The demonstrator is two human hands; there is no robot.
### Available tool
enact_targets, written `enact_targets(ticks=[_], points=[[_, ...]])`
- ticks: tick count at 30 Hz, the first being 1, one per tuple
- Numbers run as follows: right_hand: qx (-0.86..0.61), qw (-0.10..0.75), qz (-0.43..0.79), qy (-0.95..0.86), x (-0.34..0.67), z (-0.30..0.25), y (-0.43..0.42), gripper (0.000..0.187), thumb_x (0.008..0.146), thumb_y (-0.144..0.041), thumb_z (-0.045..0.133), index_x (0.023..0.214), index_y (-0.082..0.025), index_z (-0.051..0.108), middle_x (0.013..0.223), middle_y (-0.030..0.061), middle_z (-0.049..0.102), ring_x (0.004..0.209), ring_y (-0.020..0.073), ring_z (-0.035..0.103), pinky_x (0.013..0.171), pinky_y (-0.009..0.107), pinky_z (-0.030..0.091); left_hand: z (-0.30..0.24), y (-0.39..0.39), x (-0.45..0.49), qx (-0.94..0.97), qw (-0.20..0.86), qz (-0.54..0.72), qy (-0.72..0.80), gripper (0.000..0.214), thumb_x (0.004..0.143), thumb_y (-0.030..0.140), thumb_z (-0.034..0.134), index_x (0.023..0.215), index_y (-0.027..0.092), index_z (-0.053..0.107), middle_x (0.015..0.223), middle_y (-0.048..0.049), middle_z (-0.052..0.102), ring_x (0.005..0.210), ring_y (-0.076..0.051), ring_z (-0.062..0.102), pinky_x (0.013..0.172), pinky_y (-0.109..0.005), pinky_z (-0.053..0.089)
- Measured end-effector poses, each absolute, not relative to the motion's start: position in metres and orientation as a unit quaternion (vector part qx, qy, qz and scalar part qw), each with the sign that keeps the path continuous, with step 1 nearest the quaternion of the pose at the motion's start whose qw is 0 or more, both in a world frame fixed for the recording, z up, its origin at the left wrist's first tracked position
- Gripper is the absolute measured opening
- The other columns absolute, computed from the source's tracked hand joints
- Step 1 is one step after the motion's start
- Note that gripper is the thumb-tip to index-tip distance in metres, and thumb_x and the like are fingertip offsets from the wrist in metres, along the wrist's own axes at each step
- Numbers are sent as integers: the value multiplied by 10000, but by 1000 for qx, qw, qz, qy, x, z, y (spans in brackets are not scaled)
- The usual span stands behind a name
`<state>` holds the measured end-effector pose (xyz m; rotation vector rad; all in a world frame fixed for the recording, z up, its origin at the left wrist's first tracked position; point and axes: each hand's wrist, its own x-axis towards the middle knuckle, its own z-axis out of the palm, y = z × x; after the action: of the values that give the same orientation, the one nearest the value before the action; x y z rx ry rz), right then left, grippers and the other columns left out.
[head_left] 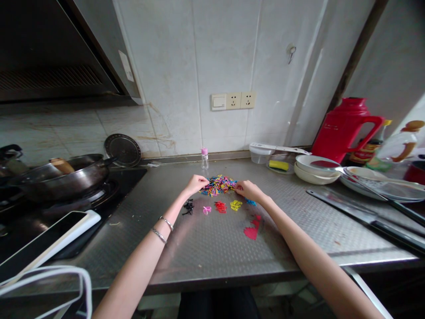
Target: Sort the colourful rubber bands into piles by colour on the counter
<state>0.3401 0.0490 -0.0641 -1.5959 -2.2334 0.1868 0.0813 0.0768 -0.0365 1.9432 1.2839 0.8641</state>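
A mixed heap of small coloured elastic bands (219, 185) lies on the metal counter. My left hand (195, 184) is at the heap's left edge, fingertips pinched together among the bands. At the right edge my right hand (249, 190) also has its fingers closed against the heap. What either pinch holds is too small to make out. Nearer me sit sorted clusters: black bands (188, 207), pink bands (206, 210), red bands (220, 207), yellow bands (236, 205) and blue bands (250, 202), the last partly behind my right wrist. A torn red piece (253, 227) lies in front.
Behind the heap stands a pink-capped bottle (204, 158). At left are a pan (63, 177) on the stove and a phone-like device (46, 241). On the right are bowls (315, 175), a knife (358, 212), a yellow sponge (279, 165) and a red thermos (341, 133).
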Motion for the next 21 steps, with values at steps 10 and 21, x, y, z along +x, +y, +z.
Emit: enact_targets(ticks=[10, 21], points=[[-460, 148, 303, -821, 359, -40, 47, 233, 643, -289, 514, 700, -123, 666, 534, -25, 550, 495, 79, 439, 458, 177, 327, -32, 77, 75, 733, 335, 323, 496, 246, 676, 294, 567, 731, 80, 676, 534, -21, 572, 504, -83, 466, 470, -190, 330], [-441, 132, 358, -812, 349, -34, 37, 206, 624, -285, 551, 706, -137, 667, 581, -9, 589, 520, 82, 461, 472, 176, 350, -34, 77, 71, 744, 318, 306, 502, 267, 679, 300, 567, 763, 79, 691, 564, -38, 600, 490, -79, 448, 468, -190, 325]])
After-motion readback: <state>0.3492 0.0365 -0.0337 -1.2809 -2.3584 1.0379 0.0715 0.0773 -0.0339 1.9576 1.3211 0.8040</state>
